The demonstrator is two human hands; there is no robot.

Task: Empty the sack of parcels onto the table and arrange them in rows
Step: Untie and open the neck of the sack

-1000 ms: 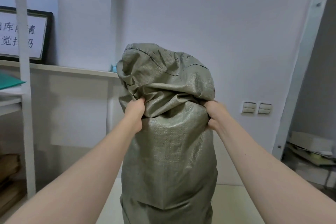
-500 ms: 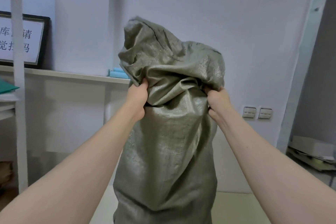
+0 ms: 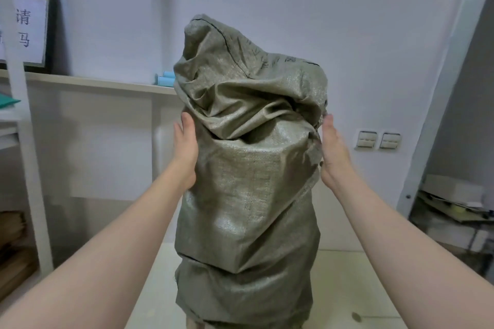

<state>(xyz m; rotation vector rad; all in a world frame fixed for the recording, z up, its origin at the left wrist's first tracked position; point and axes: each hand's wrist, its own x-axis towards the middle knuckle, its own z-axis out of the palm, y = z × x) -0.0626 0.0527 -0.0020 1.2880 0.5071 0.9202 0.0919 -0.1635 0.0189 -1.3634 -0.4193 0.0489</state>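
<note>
A tall grey-green woven sack [image 3: 248,195] stands upright on the pale table [image 3: 347,288] in front of me, its top folded and slumped over. Boxy shapes bulge under the fabric; no parcel itself shows. My left hand [image 3: 185,152] lies flat against the sack's left side with straight fingers pointing up. On the other side, my right hand [image 3: 334,152] presses flat against the sack, fingers also straight. Neither hand grips the fabric.
A white shelf [image 3: 88,83] runs along the wall behind, carrying a framed sign [image 3: 32,27] and blue rolls [image 3: 165,80]. A white rack post [image 3: 24,120] stands at left. Another rack with boxes and papers [image 3: 451,208] is at right. Wall switches [image 3: 378,140] sit behind.
Both hands have let go of the bunched fabric near the sack's top and now lie flat against its sides. The folded top has slumped down over the body.
</note>
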